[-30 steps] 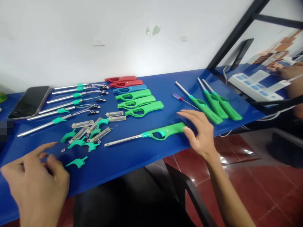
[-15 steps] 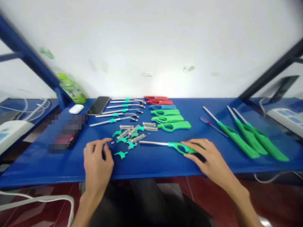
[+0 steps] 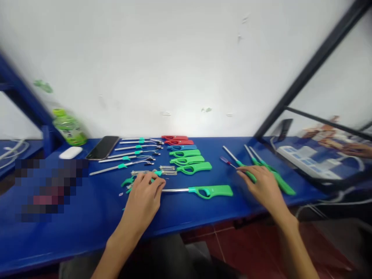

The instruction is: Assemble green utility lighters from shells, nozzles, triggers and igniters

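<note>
My left hand (image 3: 147,193) is over a pile of small parts, fingers curled and tips close together; whatever they pinch, if anything, is hidden. Beside it, a green gas lighter (image 3: 217,190) lies with its metal tube pointing left, its tip behind my fingers. My right hand (image 3: 263,186) reaches across the green lighters (image 3: 281,184) on the right. Its thumb and fingertips meet at the thin shaft of a screwdriver (image 3: 225,160) with a purple, clear handle. Teal trigger pieces (image 3: 127,182) and clear fuel tanks (image 3: 168,173) lie around my left hand, partly covered.
Metal tubes with wires (image 3: 120,166) lie in a row at the back left, next to red, blue and green handle shells (image 3: 194,167). A phone (image 3: 103,147), a white case (image 3: 70,152) and a green bottle (image 3: 69,130) stand further left. A power strip (image 3: 308,161) is at right.
My right hand has let go of the middle lighter and moved right to the screwdriver. My left hand has moved right over the small parts. The view has turned to the right.
</note>
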### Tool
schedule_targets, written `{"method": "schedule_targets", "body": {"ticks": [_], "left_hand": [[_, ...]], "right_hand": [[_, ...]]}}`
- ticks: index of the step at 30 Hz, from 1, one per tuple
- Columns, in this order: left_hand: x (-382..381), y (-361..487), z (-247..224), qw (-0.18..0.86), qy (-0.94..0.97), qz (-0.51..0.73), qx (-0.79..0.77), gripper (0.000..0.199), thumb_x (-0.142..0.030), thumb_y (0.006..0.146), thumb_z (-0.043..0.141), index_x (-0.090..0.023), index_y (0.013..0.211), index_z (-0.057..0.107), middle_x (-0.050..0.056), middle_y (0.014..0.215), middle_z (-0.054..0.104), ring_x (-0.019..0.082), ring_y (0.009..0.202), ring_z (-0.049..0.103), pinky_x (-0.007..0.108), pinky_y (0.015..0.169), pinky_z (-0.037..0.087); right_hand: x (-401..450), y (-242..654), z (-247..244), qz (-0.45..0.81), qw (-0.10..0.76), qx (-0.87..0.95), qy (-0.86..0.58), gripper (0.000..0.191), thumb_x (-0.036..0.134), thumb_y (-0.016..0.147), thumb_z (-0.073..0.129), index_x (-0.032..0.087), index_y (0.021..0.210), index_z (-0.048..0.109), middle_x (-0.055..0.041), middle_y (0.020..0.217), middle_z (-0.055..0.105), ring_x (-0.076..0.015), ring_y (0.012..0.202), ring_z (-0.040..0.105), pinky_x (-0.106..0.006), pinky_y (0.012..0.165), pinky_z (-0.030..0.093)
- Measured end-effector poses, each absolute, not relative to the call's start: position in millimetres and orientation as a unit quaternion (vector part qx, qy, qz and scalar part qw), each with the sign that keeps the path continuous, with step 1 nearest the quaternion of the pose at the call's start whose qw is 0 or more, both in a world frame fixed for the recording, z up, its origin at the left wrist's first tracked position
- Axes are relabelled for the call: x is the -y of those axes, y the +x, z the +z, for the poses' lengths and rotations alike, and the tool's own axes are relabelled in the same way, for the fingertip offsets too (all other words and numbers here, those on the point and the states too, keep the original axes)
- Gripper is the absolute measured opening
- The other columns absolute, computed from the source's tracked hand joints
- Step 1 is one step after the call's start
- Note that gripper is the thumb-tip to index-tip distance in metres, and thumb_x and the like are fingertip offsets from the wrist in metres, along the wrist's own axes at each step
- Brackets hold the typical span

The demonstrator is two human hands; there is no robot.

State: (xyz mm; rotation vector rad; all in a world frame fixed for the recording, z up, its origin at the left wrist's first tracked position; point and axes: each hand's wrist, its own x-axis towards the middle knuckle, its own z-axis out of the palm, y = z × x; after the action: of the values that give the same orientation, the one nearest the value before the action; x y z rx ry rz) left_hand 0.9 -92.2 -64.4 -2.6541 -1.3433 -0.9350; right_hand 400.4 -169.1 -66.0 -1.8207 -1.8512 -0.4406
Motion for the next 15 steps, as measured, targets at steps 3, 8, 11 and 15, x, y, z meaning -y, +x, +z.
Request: {"method": "schedule_targets", "body": {"ticks": [3,8,11,15], "left_hand": [[69.5,20.8,-56.1,-0.005,-0.875,-0.206,0.438,0.027,-0.018,0.103,0.051,-0.020,0.095,0.077,0.010,0.099,0.071,0.030,0.092,0.058,0.043,0.084,0.049],[49.0,28.2,-55.0,-0.007,-0.884,-0.162,0.438,0.018,-0.013,0.095,0.058,-0.019,0.086,0.073,0.010,0.091,0.071,0.030,0.088,0.060,0.040,0.078,0.048],[46.2,27.9,-59.5,0.000,-0.882,-0.140,0.450,0.021,-0.012,0.096,0.055,-0.020,0.084,0.071,0.010,0.090,0.070,0.029,0.088,0.060,0.039,0.079,0.048],[45.2,30.2,-61.8,0.003,-0.881,-0.116,0.459,0.027,-0.011,0.099,0.049,-0.019,0.086,0.071,0.011,0.093,0.070,0.029,0.091,0.060,0.039,0.079,0.048]], "right_hand": [[174.5,412.6,-72.1,-0.172,0.220,0.670,-0.687,0.030,0.043,0.105,0.054,0.025,0.107,0.078,-0.0090,0.103,0.079,-0.0290,0.094,0.070,-0.045,0.085,0.052],[153.2,412.7,-73.9,-0.188,0.179,0.650,-0.714,0.034,0.046,0.105,0.053,0.023,0.115,0.076,-0.0125,0.103,0.075,-0.0322,0.097,0.065,-0.047,0.084,0.049],[121.9,410.2,-71.0,-0.176,0.161,0.662,-0.710,0.034,0.044,0.105,0.055,0.021,0.119,0.075,-0.0145,0.108,0.075,-0.0333,0.104,0.064,-0.048,0.089,0.049],[82.9,402.7,-77.3,-0.153,0.157,0.670,-0.709,0.029,0.039,0.104,0.061,0.016,0.117,0.074,-0.0168,0.110,0.075,-0.0327,0.110,0.066,-0.051,0.096,0.051]]}}
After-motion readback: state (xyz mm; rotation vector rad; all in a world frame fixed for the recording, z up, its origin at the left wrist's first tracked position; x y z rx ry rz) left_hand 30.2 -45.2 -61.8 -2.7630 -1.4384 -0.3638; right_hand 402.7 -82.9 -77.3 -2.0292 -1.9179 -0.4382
